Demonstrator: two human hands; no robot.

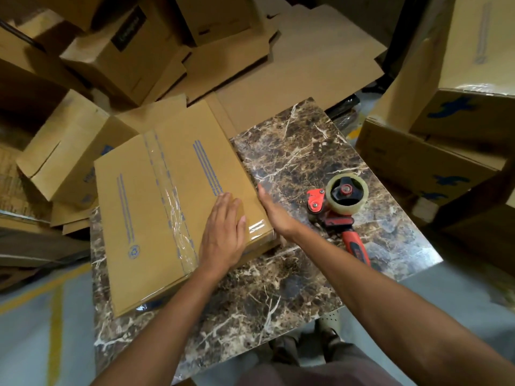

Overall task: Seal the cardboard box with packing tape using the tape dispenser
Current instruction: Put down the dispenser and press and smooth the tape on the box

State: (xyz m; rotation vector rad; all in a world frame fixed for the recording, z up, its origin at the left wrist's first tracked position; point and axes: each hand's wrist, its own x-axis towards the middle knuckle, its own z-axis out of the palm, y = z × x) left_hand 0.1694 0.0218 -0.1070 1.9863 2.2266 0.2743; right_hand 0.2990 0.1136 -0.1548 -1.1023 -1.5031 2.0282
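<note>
A flat brown cardboard box with blue printed lines lies on the left part of the marble table. A strip of clear packing tape runs along its centre seam, wrinkled in the middle. My left hand rests flat on the box's top near its right corner. My right hand has straight fingers and presses against the box's right side edge. The red tape dispenser with its clear tape roll lies on the table to the right of my right hand, untouched.
Stacks of closed boxes crowd the table's right side. More boxes and flattened cardboard sheets are piled at the left and back. Grey floor with a yellow line lies below left.
</note>
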